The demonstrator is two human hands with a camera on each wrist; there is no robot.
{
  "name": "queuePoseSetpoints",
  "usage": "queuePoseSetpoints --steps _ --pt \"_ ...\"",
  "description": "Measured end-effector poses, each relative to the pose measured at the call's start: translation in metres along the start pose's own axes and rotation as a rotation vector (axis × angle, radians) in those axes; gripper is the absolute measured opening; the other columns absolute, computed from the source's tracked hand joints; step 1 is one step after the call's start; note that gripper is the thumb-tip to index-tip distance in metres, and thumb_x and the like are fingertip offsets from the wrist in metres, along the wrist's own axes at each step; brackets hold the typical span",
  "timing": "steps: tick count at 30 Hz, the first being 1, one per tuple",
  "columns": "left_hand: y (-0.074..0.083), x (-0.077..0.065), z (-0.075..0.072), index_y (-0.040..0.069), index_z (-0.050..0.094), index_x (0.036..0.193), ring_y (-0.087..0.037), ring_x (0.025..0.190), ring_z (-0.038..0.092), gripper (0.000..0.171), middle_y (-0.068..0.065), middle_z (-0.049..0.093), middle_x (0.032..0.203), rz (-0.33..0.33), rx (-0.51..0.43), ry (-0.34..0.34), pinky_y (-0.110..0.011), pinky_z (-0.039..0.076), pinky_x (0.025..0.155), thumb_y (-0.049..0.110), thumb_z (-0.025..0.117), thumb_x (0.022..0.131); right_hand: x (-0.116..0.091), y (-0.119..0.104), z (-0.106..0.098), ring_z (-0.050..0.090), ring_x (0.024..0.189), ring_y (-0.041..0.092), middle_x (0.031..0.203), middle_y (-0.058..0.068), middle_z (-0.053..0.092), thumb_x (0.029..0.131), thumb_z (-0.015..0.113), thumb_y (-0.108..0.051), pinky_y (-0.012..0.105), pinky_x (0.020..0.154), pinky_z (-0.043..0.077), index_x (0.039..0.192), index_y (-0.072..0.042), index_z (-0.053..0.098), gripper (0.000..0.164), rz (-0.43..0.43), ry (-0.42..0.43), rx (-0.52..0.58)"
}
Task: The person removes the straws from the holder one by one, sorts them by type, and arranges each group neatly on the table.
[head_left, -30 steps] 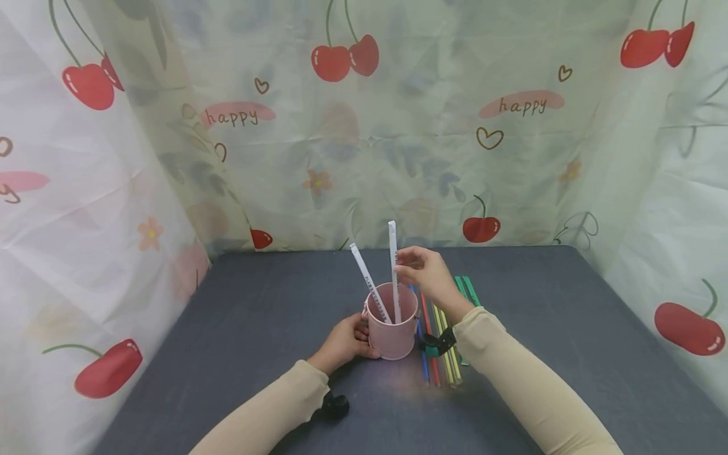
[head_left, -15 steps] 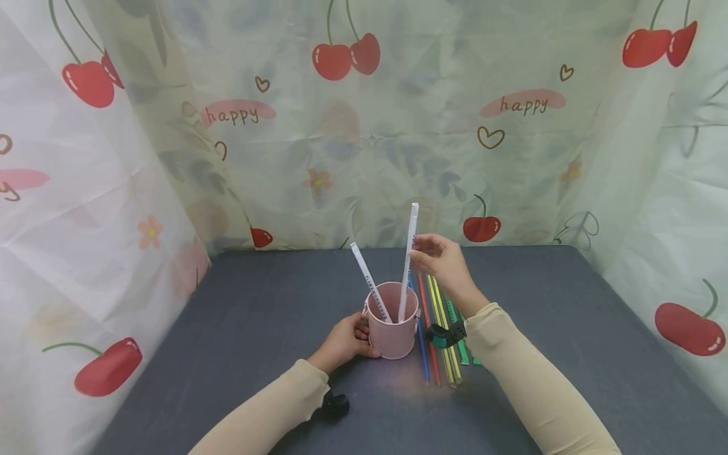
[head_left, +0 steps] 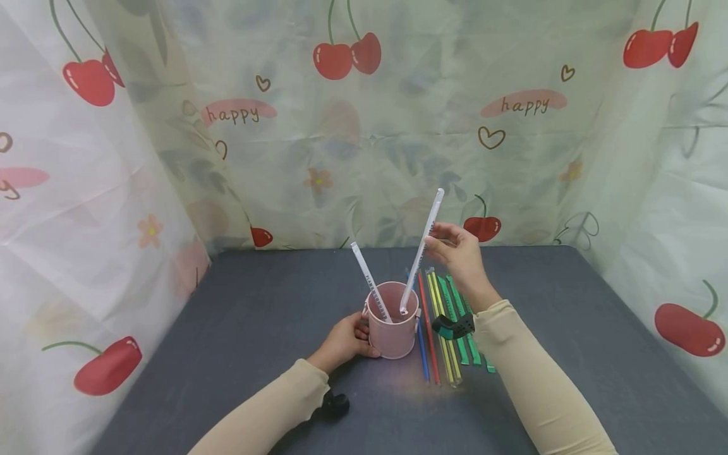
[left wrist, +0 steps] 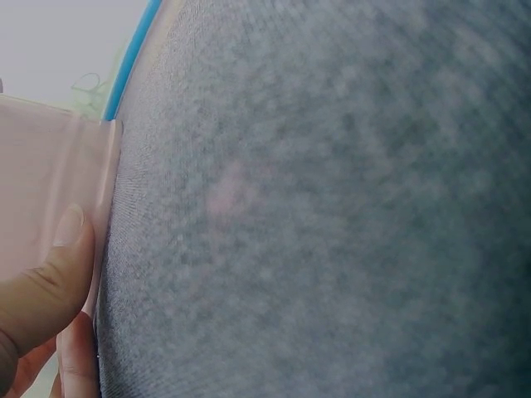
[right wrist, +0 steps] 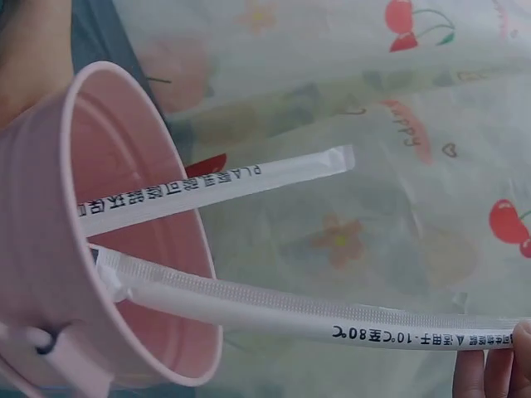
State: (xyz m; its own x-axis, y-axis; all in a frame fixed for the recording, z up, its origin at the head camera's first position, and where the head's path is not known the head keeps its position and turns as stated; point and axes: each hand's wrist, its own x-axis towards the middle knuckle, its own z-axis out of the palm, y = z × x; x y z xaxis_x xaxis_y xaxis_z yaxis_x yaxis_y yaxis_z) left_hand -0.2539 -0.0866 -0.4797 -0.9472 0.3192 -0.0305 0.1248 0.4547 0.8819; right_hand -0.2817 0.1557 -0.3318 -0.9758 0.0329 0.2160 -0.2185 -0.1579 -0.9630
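Observation:
A small pink bucket (head_left: 392, 338) stands on the dark table, and my left hand (head_left: 345, 338) holds it low on its left side. In the left wrist view the thumb (left wrist: 58, 282) lies along the bucket's wall. My right hand (head_left: 459, 256) pinches a paper-wrapped straw (head_left: 422, 249) by its upper part. This straw leans right, its lower end just inside the bucket's mouth, as the right wrist view also shows. A second wrapped straw (head_left: 366, 275) with printed lettering leans left inside the bucket.
Right of the bucket lie a blue straw (head_left: 423, 354), a red straw (head_left: 430, 335), yellow straws (head_left: 446, 344) and several green-wrapped straws (head_left: 461, 316) on the table (head_left: 273, 297). Cherry-printed cloth (head_left: 370, 139) encloses the back and sides.
My right hand has moved up and to the right, raising its wrapped straw and tilting it rightward. More of the green-wrapped straws now show. My left hand and the bucket stay put.

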Motion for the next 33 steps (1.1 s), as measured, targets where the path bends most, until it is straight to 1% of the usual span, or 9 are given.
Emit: queuePoseSetpoints --steps 2,5,10,15,18,21,26,30,33 --pt "0.0 0.0 0.0 0.001 0.057 0.111 -0.014 0.079 0.06 0.056 -0.009 0.063 0.093 -0.005 0.005 0.001 -0.029 0.054 0.069 0.005 0.089 0.065 0.0 -0.003 -0.002 0.066 0.083 0.006 0.093 -0.002 0.063 0.089 0.065 0.003 0.026 0.078 0.056 0.11 -0.002 0.058 0.023 -0.007 0.015 0.05" --pt "0.0 0.0 0.0 0.002 0.057 0.112 -0.014 0.08 0.06 0.057 -0.009 0.063 0.094 -0.015 0.007 0.001 -0.029 0.054 0.07 0.006 0.089 0.065 0.001 -0.006 -0.004 0.066 0.081 0.006 0.09 -0.002 0.062 0.089 0.064 0.005 0.026 0.077 0.056 0.105 -0.006 0.059 0.021 -0.007 0.033 0.104" --pt "0.002 -0.001 -0.001 0.002 0.057 0.114 -0.016 0.082 0.061 0.058 -0.01 0.063 0.096 -0.027 -0.007 -0.002 -0.03 0.055 0.071 0.006 0.089 0.066 0.003 -0.009 -0.011 0.065 0.08 0.006 0.089 -0.002 0.059 0.09 0.062 0.005 0.025 0.077 0.056 0.107 -0.006 0.057 0.021 -0.003 0.053 0.155" --pt "0.002 -0.002 -0.002 0.001 0.056 0.113 -0.014 0.081 0.061 0.058 -0.009 0.063 0.094 0.005 -0.002 -0.008 -0.029 0.055 0.07 0.009 0.089 0.066 0.003 -0.014 -0.022 0.065 0.082 0.007 0.091 -0.002 0.061 0.088 0.065 0.002 0.024 0.077 0.056 0.106 -0.011 0.059 0.023 0.002 0.086 0.21" --pt "0.001 -0.002 -0.001 0.001 0.056 0.113 -0.014 0.081 0.06 0.058 -0.008 0.062 0.094 0.006 -0.001 -0.01 -0.029 0.055 0.071 0.01 0.089 0.066 0.003 -0.015 -0.031 0.065 0.081 0.008 0.092 -0.001 0.062 0.087 0.066 0.003 0.024 0.076 0.056 0.106 -0.012 0.061 0.024 -0.004 0.104 0.239" --pt "0.001 -0.001 0.0 0.003 0.057 0.114 -0.015 0.082 0.06 0.058 -0.008 0.063 0.095 -0.016 -0.001 -0.006 -0.03 0.055 0.072 0.009 0.089 0.066 0.003 -0.015 -0.038 0.066 0.08 0.007 0.09 -0.001 0.064 0.086 0.066 0.004 0.024 0.075 0.056 0.107 -0.011 0.062 0.026 -0.02 0.122 0.234" --pt "0.001 0.0 0.001 0.002 0.056 0.115 -0.016 0.082 0.06 0.059 -0.01 0.063 0.095 -0.019 0.006 -0.002 -0.03 0.054 0.072 0.007 0.089 0.065 0.003 -0.013 -0.049 0.068 0.078 0.007 0.088 -0.002 0.067 0.086 0.066 0.005 0.023 0.072 0.057 0.111 -0.006 0.062 0.028 -0.058 0.135 0.198" --pt "0.001 -0.001 0.0 0.002 0.056 0.115 -0.016 0.082 0.06 0.059 -0.009 0.062 0.095 -0.021 0.003 0.0 -0.03 0.054 0.072 0.006 0.089 0.065 0.002 -0.007 -0.055 0.066 0.076 0.007 0.086 -0.002 0.067 0.086 0.066 0.005 0.022 0.069 0.057 0.118 0.0 0.059 0.033 -0.079 0.13 0.145" --pt "0.001 -0.001 0.0 0.003 0.056 0.114 -0.016 0.082 0.06 0.059 -0.009 0.062 0.096 -0.022 0.006 0.0 -0.03 0.055 0.072 0.007 0.089 0.065 0.003 -0.001 -0.06 0.066 0.074 0.006 0.084 -0.002 0.067 0.086 0.067 0.006 0.023 0.068 0.057 0.12 0.002 0.059 0.035 -0.083 0.132 0.105"
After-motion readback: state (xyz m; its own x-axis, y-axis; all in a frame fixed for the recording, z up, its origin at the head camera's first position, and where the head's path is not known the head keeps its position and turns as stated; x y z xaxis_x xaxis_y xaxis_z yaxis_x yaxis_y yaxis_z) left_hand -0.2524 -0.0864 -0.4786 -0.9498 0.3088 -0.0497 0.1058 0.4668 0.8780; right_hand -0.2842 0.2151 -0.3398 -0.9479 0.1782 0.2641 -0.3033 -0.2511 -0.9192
